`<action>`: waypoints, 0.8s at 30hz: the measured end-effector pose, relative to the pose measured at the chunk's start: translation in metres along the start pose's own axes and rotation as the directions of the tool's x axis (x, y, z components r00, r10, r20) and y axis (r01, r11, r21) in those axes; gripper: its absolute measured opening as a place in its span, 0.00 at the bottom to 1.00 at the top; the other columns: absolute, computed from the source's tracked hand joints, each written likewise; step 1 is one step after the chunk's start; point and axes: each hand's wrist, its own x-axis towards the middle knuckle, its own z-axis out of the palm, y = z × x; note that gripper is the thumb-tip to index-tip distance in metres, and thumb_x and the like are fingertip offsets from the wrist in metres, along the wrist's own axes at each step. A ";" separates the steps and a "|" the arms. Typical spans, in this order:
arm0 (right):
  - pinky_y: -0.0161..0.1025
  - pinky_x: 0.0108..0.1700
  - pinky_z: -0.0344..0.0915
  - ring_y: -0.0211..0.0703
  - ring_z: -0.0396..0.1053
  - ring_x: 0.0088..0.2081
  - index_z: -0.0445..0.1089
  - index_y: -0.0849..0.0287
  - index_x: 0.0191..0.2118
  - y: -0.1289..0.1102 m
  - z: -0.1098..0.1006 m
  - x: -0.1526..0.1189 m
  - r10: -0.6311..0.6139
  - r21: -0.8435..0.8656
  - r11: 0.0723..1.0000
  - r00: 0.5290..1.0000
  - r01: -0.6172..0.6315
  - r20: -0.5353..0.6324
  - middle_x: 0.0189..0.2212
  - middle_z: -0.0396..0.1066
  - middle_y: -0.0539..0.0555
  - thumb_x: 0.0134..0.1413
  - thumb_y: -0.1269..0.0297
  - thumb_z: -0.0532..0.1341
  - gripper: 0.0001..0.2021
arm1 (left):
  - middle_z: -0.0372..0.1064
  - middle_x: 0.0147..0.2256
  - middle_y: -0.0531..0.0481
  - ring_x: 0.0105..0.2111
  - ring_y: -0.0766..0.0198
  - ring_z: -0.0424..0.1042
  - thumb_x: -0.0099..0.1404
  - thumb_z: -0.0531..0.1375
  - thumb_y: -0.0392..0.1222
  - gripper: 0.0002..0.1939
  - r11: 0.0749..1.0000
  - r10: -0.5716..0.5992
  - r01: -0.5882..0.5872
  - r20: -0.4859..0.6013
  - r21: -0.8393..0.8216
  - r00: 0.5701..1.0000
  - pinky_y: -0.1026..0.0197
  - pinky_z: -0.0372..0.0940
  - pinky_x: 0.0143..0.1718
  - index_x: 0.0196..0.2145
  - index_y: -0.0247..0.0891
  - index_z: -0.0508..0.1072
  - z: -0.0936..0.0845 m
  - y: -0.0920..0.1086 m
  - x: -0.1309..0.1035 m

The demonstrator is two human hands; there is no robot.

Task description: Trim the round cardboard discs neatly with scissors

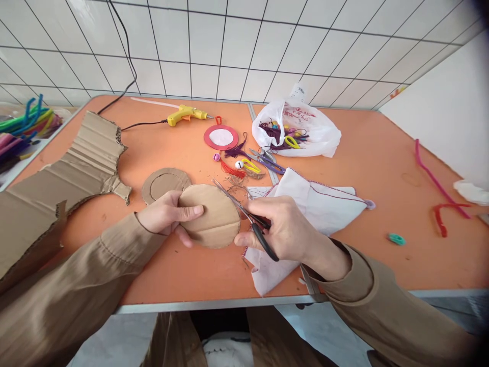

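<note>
My left hand pinches a round cardboard disc by its left side, thumb on top. In my right hand is a pair of scissors with black handles. Their blades point up and left along the disc's upper right edge; whether they touch it I cannot tell. Behind the left hand lies another cardboard disc with a circle marked on it. White cloth with dark red stitched edges lies under and beyond my right hand.
A yellow glue gun with a cord lies at the back. Near it are a red-rimmed disc, purple-handled pliers and a white plastic bag of tassels. Torn cardboard covers the left; pipe cleaners lie at right.
</note>
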 end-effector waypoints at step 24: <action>0.40 0.35 0.63 0.41 0.63 0.31 0.65 0.57 0.34 0.001 0.009 0.005 0.132 0.582 0.806 0.991 -0.105 -0.004 0.28 0.65 0.49 0.50 0.57 0.67 0.13 | 0.79 0.45 0.34 0.41 0.45 0.80 0.55 0.71 0.41 0.24 0.993 0.079 -0.080 -0.025 -0.091 0.997 0.62 0.78 0.22 0.48 0.29 0.77 0.009 -0.002 0.004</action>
